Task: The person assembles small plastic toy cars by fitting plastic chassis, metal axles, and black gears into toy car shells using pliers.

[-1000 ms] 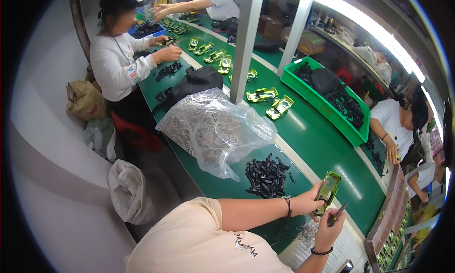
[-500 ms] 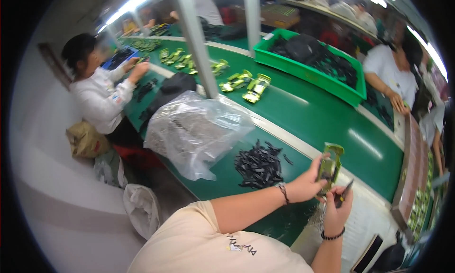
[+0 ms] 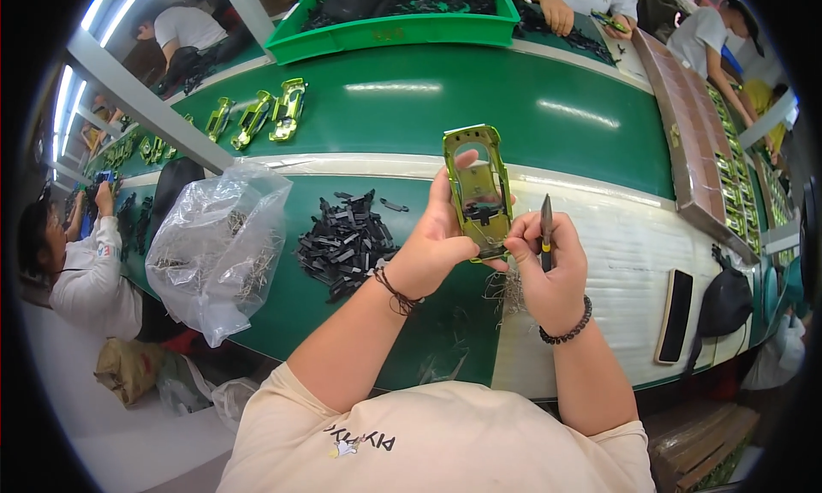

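My left hand (image 3: pixel 428 249) holds up a shiny yellow-green toy car body shell (image 3: pixel 477 189), its hollow inside turned toward me and a black part fitted in it. My right hand (image 3: pixel 552 266) is closed round a pointed metal tool (image 3: pixel 546 227) with a black-and-yellow handle; its tip points up, away from the shell. The right thumb and forefinger are at the shell's lower right edge. Beneath the hands lies a small tangle of thin metal bits (image 3: pixel 512 294). Left of my left hand is a heap of small black plastic pieces (image 3: pixel 342 246).
A clear plastic bag (image 3: pixel 218 245) of thin metal bits sits at left. Several green shells (image 3: pixel 289 109) lie on the green belt (image 3: pixel 411 120). Beyond stands a green tray (image 3: pixel 394 35) of black parts. A black phone (image 3: pixel 675 317) lies at right. Co-workers sit around.
My view has swung to the right, so the shell and both hands now appear nearer the middle. The shell's hollow side faces me more fully. Both hands keep their holds.
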Demonstrator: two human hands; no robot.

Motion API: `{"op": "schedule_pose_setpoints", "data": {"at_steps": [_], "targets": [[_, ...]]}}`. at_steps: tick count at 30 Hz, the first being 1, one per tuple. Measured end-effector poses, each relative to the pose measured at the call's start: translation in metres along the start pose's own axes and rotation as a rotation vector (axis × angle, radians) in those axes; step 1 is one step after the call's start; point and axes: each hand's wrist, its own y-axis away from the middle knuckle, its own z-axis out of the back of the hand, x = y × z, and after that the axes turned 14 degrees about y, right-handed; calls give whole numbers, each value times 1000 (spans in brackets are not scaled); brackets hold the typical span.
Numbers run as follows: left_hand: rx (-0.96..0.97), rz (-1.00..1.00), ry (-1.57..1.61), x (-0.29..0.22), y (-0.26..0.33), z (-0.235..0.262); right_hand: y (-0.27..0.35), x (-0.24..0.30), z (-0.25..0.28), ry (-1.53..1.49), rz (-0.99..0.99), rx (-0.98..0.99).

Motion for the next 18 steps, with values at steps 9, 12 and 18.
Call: {"op": "schedule_pose_setpoints", "data": {"at_steps": [9, 12, 18], "targets": [[-29, -4, -121, -3, 2, -4, 1, 1, 2, 69, 62, 44], [-34, 1, -149, -2, 2, -2, 1, -1, 4, 113, 66, 81], [-93, 34, -261, 0, 1, -7, 1, 5, 1, 301, 121, 48]]}}
